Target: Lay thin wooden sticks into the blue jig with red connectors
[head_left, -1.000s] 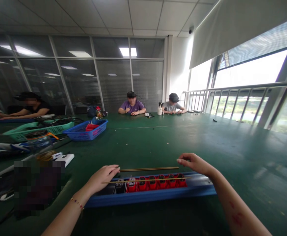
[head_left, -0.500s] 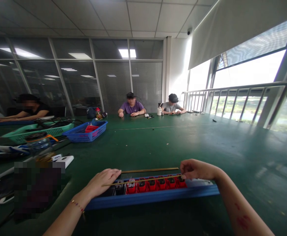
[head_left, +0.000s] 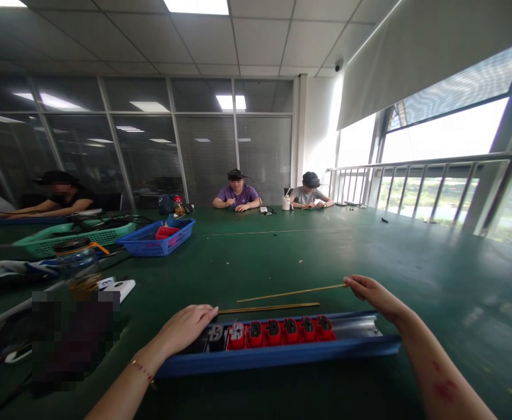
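Note:
A long blue channel (head_left: 282,360) lies across the table before me, holding several red blocks (head_left: 291,332) with black tops in a row and black ones at its left. My left hand (head_left: 190,328) rests flat over the channel's left end, fingers extended, its fingertips by the end of the brass strips (head_left: 268,307) lying behind the channel. Pinched in my right hand (head_left: 361,286) is the right end of a thin brass strip (head_left: 291,293), which slants over the table behind the others. The channel's right part shows bare metal.
At left stand a blue basket (head_left: 155,245), a green basket (head_left: 102,236), a jar (head_left: 78,262) with an orange strap and a white device (head_left: 124,288). Three people sit across the table (head_left: 247,265), others' arms at far left.
My right hand has moved away and to the right, carrying the thin strip off the top of the blocks to behind the channel. My left hand stays near the channel's left end.

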The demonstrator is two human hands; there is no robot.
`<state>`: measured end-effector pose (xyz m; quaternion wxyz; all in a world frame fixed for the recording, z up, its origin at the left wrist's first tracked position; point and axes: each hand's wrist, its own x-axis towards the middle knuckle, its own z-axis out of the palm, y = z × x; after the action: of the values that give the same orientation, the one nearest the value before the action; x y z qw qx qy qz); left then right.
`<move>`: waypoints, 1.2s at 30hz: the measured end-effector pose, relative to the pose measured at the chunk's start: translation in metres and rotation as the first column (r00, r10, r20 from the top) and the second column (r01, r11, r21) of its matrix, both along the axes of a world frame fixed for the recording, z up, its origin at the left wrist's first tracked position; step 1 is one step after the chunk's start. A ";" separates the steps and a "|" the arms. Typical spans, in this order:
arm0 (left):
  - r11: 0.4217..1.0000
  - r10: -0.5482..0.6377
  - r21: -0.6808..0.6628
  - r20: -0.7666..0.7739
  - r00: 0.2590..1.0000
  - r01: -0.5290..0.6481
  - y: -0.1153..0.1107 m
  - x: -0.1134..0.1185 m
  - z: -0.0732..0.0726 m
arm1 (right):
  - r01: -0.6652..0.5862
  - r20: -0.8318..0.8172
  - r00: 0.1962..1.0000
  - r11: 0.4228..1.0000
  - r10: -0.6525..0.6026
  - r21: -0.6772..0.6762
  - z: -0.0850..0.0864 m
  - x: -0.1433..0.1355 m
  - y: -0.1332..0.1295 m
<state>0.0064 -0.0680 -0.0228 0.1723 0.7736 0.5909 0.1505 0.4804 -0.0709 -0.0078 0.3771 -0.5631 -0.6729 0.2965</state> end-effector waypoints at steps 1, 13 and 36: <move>1.000 0.000 0.002 0.002 1.000 0.000 0.000 0.000 0.000 | 0.004 0.019 1.000 1.000 -0.004 -0.014 -0.003 0.000 0.002; 1.000 0.013 0.024 -0.001 1.000 -0.013 -0.004 0.004 0.004 | -0.103 0.532 0.844 0.994 0.066 0.041 -0.003 -0.037 0.014; 0.998 0.012 0.060 -0.060 0.998 -0.008 -0.010 0.010 0.012 | -0.201 0.922 0.354 0.975 0.158 -0.090 0.011 -0.116 0.035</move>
<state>0.0163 -0.0776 -0.0104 0.1302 0.7797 0.5949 0.1455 0.3641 -0.0362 0.0035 -0.0865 -0.5479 -0.8310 -0.0423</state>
